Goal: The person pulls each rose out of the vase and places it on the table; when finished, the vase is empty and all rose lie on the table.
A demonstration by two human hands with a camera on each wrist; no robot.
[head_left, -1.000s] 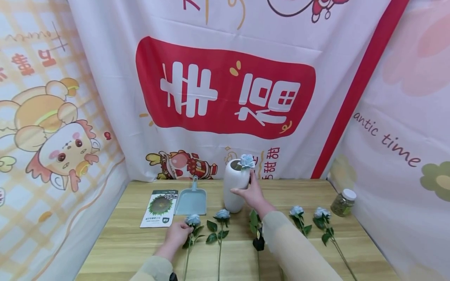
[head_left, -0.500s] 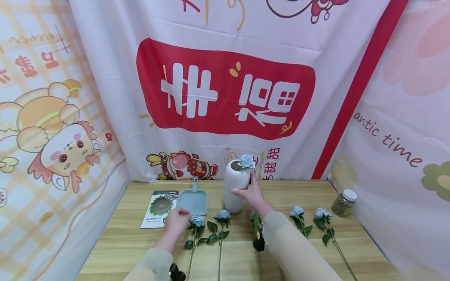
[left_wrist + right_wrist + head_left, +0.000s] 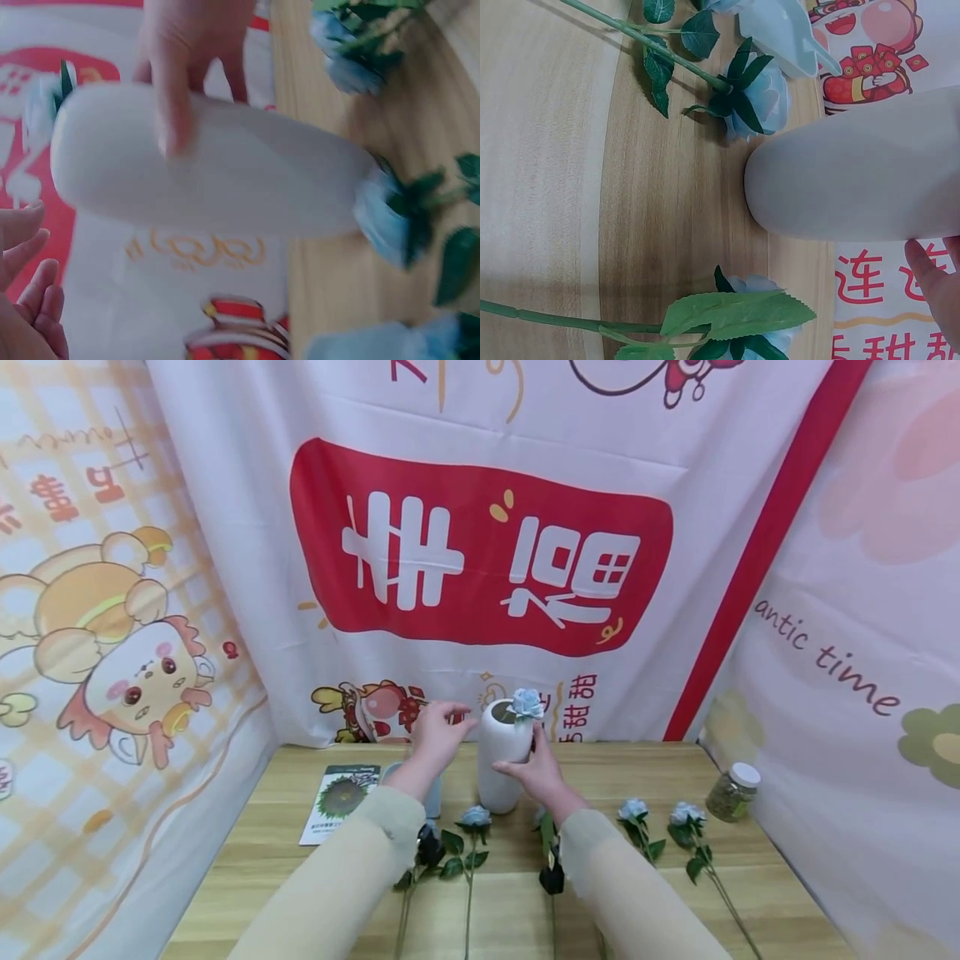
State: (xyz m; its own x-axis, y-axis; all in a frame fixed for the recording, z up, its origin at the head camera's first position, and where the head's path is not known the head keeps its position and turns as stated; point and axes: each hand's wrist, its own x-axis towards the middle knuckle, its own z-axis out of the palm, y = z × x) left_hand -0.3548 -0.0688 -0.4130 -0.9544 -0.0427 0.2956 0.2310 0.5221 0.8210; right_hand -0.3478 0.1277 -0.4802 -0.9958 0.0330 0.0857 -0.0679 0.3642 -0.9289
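Observation:
A tall white vase (image 3: 501, 781) stands at the back of the table, one pale blue rose (image 3: 528, 703) sticking out of its mouth. My right hand (image 3: 542, 775) grips the vase from its right side, the thumb across the front, as the left wrist view shows. My left hand (image 3: 437, 737) hovers left of the vase's mouth, apart from it. Its fingers (image 3: 28, 244) are loosely bent and nothing is in them. In front of the vase lies a rose (image 3: 476, 817); another rose (image 3: 761, 330) lies partly under my right arm. A third is mostly covered by my left wrist.
Behind my left forearm are a seed packet (image 3: 333, 810) with a sunflower picture and a light blue dustpan (image 3: 432, 799). To the right lie two more roses (image 3: 633, 812). A white-lidded jar (image 3: 733, 793) stands by the right cloth wall. Printed cloth hangs behind the table.
My left hand has let go of the left rose on the table and risen up and right beside the vase's mouth. The right hand has stayed on the vase.

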